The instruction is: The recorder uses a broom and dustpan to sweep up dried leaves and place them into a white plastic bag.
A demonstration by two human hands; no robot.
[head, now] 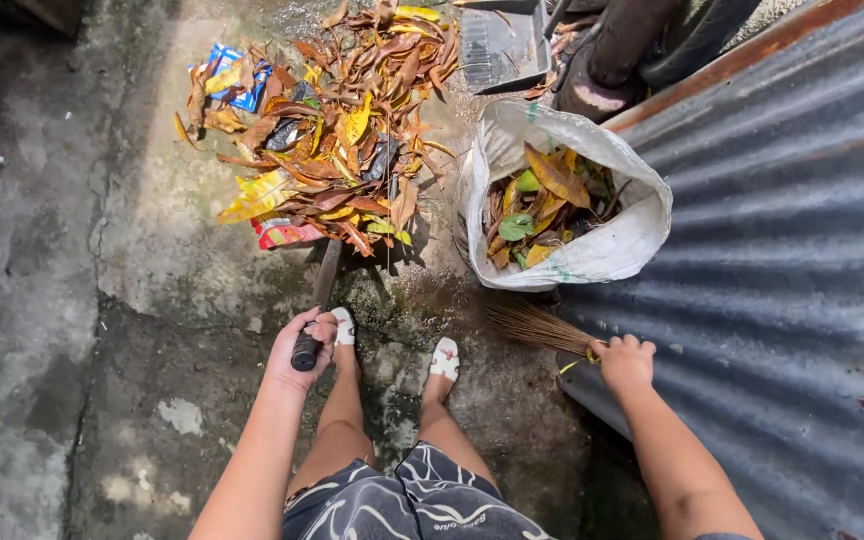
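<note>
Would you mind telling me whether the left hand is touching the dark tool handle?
Touching: the head view shows the left hand wrapped around the end of the dark handle.

Pile of dry brown and yellow leaves (pixel 327 130): on the cracked concrete floor (pixel 72 330), ahead of the feet. Open white woven sack (pixel 612 245): right of the pile, leaves inside, against the corrugated metal sheet (pixel 782 230) on its right. Grey plastic dustpan (pixel 502 45): behind the sack. Left hand (pixel 300 345): on a dark long handle (pixel 320 300) reaching into the pile. Right hand (pixel 624 362): on a stick broom bundle (pixel 537 328) below the sack.
</note>
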